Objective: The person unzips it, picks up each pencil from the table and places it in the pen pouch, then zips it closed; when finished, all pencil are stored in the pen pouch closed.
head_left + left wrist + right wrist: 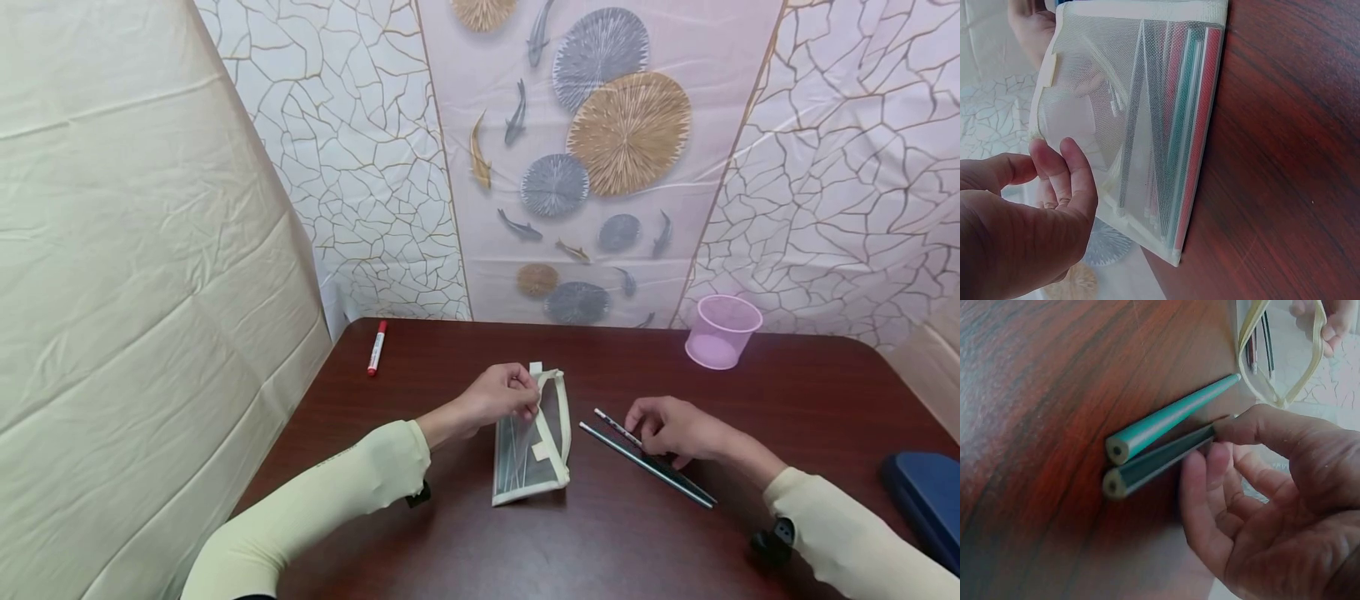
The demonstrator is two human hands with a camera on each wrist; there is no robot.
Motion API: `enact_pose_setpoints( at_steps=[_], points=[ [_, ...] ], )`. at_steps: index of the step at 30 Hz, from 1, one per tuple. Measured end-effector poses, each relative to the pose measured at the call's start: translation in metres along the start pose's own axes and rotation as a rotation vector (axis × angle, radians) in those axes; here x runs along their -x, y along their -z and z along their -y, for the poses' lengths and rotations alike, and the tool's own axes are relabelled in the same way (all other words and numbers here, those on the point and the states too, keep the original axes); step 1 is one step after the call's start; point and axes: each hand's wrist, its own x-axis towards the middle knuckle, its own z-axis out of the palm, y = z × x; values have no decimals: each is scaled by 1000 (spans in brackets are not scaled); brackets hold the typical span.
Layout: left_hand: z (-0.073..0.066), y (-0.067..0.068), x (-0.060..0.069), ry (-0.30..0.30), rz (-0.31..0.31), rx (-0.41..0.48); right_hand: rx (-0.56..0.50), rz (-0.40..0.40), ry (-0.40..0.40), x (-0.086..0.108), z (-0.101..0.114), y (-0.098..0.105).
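My left hand pinches the cream-trimmed rim of a see-through mesh pencil case, holding its mouth apart. Several pencils, red and green among them, show through the mesh. To the right, my right hand pinches a dark pencil between thumb and fingers, just above the table. A shiny green pencil lies alongside it on the tabletop. Both of these pencils have flat, unsharpened ends facing the right wrist camera.
On the brown table, a red-capped white marker lies at the back left. A pink see-through cup stands at the back right. A dark blue case sits at the right edge. Patterned cloth hangs behind.
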Motion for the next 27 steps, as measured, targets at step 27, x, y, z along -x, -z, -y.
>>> enact_pose_setpoints(
  at_steps=[27],
  points=[
    [2,2,2,4,6,7,334,-180,-62,-12,9,2]
  ],
)
